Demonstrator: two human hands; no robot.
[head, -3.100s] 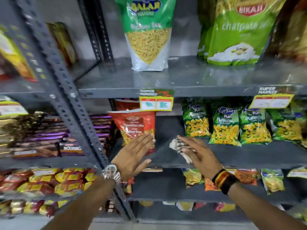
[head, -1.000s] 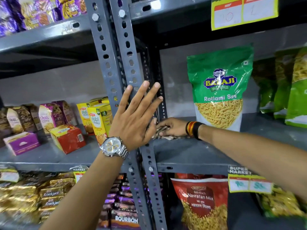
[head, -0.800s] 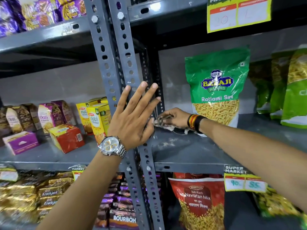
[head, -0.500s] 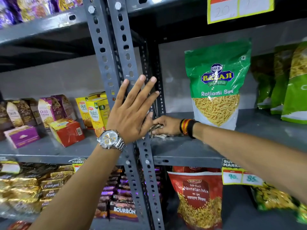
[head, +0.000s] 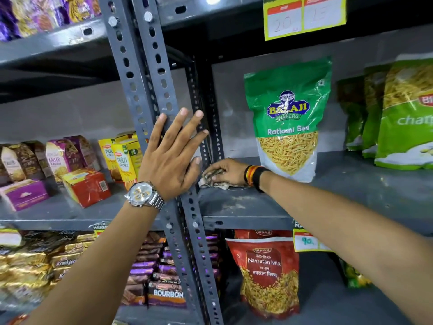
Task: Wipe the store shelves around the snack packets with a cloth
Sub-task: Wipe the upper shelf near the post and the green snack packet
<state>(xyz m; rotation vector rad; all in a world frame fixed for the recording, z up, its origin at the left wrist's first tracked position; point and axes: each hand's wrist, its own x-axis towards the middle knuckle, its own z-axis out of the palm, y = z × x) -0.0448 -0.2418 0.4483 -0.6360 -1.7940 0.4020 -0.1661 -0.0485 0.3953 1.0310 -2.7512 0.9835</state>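
Note:
My right hand (head: pixel 223 168) presses a crumpled pale cloth (head: pixel 214 181) onto the grey metal shelf (head: pixel 243 205), at its left end beside the perforated upright post (head: pixel 150 95). A green Balaji Ratlami Sev packet (head: pixel 289 118) stands upright just right of that hand, apart from it. My left hand (head: pixel 172 156), wearing a silver watch, lies flat with fingers spread against the post and holds nothing. More green snack packets (head: pixel 403 113) stand at the far right of the same shelf.
Left of the post, biscuit boxes (head: pixel 121 156) and a red box (head: pixel 86 186) sit on the neighbouring shelf. Below hang a red Navratan Mix packet (head: pixel 267 275) and a yellow price tag (head: pixel 309 241). Another price tag (head: pixel 304 16) hangs above.
I moved from the lower shelf up to this one. In the last second my right hand slid the cloth along the shelf's left end, out and back to the post. My left hand stayed on the post.

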